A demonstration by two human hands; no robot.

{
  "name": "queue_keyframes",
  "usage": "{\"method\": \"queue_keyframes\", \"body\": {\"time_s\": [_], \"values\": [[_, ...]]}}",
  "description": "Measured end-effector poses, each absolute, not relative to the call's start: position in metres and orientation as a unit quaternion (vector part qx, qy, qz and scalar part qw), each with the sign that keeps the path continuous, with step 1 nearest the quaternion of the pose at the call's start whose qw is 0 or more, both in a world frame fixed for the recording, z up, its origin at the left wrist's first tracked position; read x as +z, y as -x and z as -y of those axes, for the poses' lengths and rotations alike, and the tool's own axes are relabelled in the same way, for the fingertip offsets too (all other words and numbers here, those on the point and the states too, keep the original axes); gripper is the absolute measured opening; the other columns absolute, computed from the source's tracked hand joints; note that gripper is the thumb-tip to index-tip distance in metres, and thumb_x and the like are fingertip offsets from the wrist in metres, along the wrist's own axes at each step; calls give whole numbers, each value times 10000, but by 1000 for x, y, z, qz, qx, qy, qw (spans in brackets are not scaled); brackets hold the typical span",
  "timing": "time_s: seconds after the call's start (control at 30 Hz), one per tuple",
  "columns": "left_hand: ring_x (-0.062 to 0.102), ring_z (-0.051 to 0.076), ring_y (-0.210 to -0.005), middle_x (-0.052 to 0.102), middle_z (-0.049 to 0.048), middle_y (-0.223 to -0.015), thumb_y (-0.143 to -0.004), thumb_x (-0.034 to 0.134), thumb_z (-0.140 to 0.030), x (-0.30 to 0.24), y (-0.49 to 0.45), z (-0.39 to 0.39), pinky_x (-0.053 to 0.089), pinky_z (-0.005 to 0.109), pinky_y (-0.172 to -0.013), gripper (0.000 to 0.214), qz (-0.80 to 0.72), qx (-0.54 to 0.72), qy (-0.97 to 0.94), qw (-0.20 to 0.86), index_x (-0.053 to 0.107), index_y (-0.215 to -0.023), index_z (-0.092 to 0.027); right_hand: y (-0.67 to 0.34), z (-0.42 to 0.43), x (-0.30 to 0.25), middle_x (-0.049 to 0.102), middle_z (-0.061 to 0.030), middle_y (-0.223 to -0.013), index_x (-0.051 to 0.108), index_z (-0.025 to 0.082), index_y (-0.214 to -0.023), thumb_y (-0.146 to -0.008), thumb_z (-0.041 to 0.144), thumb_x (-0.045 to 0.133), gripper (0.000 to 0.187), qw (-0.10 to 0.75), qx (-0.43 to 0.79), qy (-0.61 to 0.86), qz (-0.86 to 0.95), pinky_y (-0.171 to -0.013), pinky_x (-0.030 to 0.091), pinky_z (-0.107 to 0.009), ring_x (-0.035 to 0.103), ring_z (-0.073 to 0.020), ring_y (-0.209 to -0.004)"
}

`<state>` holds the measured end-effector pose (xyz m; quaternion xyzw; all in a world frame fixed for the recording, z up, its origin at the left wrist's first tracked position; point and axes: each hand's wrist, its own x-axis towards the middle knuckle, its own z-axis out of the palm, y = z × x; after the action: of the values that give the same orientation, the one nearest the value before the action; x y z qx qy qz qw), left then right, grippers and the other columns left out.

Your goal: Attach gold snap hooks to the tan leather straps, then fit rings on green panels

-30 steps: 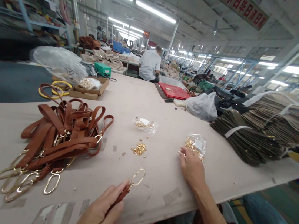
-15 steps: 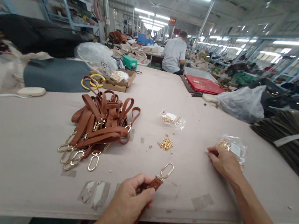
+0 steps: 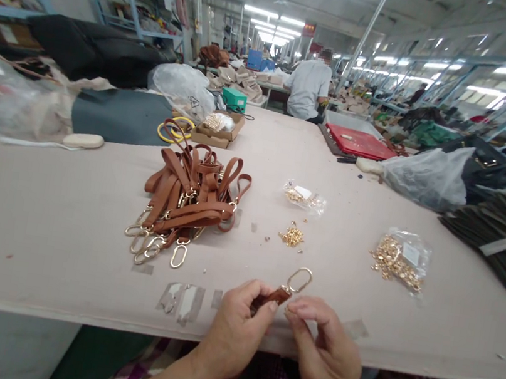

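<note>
My left hand [image 3: 241,317] is closed around a brown leather strap [image 3: 278,296] near the table's front edge. From the strap's end sticks out an oval gold clasp ring [image 3: 299,280]. Close beside the strap end, my right hand [image 3: 327,346] has thumb and forefinger pinched together; whatever is between them is too small to make out. Beyond the hands lies a little heap of gold rivet pieces [image 3: 292,236]. To the right, gold rivet caps [image 3: 394,261] spill from a clear plastic bag. A tangled pile of brown leather straps [image 3: 195,197] with gold rings lies to the left.
Another small clear bag [image 3: 304,197] of gold pieces lies behind the heap. A cardboard box [image 3: 217,136] and yellow rings [image 3: 175,130] stand further back. Stacked dark leather pieces [image 3: 503,236] fill the right side. A red tray [image 3: 359,142] and a seated person [image 3: 309,87] are far off.
My right hand has come back from the bag of gold caps at the right to the strap end, fingers pinched. The left hand still holds the strap. The whole view has shifted somewhat.
</note>
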<state>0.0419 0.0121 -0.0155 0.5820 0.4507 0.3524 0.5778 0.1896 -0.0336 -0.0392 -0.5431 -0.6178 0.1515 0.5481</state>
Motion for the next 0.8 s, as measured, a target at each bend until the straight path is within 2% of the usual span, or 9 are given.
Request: {"method": "queue_keyframes", "body": {"time_s": [0.1,0.17,0.47,0.57,0.7,0.8], "values": [[579,143,-713,674,19,-838,-869,531,-265,-21,-43,-11,451,237,-659,167,-448,356,-593,566,670,-877,-172,-185,29,-38,692,-2,-863,611,262,-867,-863,131,594,131,527,129,552,633,-743,534,-245,666,-148,-829],[595,157,-750,680,29,-842,-873,529,-260,-24,-43,-11,456,248,-683,171,-450,358,-602,555,674,-882,-168,-185,28,-36,700,-5,-862,620,259,-862,-865,133,589,130,514,119,554,644,-740,537,-250,672,-152,-825],[620,163,-855,698,13,-901,-856,512,-118,-22,-40,-9,448,255,-778,236,-408,391,-645,514,709,-952,-207,-180,32,-35,720,-14,-876,646,259,-841,-856,133,585,141,510,77,560,649,-783,532,-294,674,-176,-848],[619,164,-867,694,20,-909,-856,510,-103,-19,-38,-9,452,258,-784,251,-396,396,-658,504,712,-962,-206,-176,32,-41,715,-30,-875,648,246,-882,-828,225,654,59,536,114,600,582,-778,547,-312,678,-188,-826],[629,170,-877,705,35,-907,-825,513,-56,-17,-38,-4,467,269,-801,278,-378,394,-682,486,715,-957,-195,-177,38,-48,729,-55,-846,609,217,-1006,-715,382,757,365,610,245,618,432,-666,590,-315,700,-222,-753],[664,181,-852,737,59,-914,-768,534,-34,-21,-45,5,498,278,-791,299,-344,411,-698,475,714,-962,-173,-193,50,-62,755,-51,-842,698,237,-921,-651,454,774,355,571,303,639,417,-632,598,-315,713,-267,-755]]}}
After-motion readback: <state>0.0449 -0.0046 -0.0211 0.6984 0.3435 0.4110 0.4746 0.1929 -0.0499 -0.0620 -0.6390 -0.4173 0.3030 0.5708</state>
